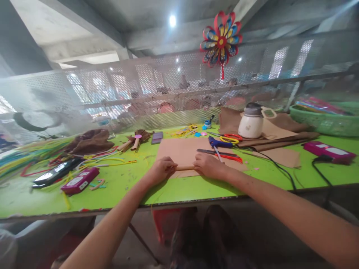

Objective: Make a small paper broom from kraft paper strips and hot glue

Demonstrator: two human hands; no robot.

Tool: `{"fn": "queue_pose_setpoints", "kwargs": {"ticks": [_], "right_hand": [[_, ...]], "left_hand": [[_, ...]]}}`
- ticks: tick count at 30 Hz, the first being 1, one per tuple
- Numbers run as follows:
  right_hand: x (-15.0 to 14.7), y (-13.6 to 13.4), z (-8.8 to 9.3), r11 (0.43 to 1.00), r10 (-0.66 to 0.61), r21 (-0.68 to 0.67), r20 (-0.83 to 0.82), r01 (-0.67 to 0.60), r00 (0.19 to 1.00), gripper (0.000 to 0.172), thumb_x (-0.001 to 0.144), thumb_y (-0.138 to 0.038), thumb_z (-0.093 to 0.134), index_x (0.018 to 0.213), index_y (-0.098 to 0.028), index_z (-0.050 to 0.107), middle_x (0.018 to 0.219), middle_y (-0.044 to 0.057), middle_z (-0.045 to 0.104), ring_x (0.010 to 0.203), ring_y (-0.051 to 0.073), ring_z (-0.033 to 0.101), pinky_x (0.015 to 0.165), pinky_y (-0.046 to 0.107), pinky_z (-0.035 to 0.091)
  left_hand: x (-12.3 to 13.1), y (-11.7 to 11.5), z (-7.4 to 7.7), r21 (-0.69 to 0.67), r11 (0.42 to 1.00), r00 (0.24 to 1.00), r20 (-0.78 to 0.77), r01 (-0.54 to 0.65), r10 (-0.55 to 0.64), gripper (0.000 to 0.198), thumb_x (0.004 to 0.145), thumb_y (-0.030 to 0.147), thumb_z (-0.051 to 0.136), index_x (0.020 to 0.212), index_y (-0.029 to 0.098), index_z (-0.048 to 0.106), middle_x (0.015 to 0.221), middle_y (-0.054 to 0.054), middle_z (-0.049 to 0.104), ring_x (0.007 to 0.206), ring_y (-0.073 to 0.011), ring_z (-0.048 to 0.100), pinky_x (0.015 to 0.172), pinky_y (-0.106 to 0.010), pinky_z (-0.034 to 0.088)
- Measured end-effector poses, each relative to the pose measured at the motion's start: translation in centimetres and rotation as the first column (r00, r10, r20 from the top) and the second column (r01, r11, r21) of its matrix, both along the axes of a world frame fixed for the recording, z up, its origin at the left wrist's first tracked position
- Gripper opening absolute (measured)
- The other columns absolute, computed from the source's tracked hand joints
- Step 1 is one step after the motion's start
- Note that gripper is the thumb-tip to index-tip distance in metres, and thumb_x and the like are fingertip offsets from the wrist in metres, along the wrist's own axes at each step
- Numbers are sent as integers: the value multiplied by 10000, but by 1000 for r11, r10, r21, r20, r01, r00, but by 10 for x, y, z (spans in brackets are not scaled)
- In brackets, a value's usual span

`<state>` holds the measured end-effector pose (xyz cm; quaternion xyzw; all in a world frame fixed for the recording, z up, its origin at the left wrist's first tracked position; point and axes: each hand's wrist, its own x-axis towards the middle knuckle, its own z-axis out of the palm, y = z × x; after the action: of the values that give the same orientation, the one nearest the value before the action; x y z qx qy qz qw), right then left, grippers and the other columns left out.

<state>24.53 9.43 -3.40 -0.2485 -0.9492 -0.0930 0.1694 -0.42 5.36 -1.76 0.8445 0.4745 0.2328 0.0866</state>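
Both hands work at the near edge of the green table [120, 186]. The left hand [162, 170] and the right hand [209, 166] sit side by side, each grip clamped on one end of a thin paper roll [185, 167]; only a short stretch of the roll shows between them. The roll lies crosswise at the near edge of a flat brown sheet [181, 149], which rests on the table in front of the person. Whether the roll is part of that sheet cannot be told.

Red-handled scissors [231, 158] lie on the sheet's right side, just beyond the right hand. A blue-handled tool [220, 142] lies just behind them. A white jug [250, 121] stands further back on folded brown paper. A green basket [322, 121] sits at the far right. A pink box [80, 180] and a black device [56, 172] lie well to the left. A paper pinwheel [221, 39] hangs above the mesh screen [140, 86].
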Motion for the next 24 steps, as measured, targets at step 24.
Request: {"fn": "queue_pose_setpoints", "kwargs": {"ticks": [24], "right_hand": [[-13, -5, -4, 999, -42, -25, -72, 40, 997, 170, 825, -116, 529, 704, -147, 645, 789, 70, 607, 816, 192, 550, 677, 291, 388]], "left_hand": [[-2, -18, 9, 58, 998, 985, -165, -35, 44, 214, 869, 257, 497, 854, 212, 706, 862, -50, 613, 867, -171, 564, 772, -266, 436]]}}
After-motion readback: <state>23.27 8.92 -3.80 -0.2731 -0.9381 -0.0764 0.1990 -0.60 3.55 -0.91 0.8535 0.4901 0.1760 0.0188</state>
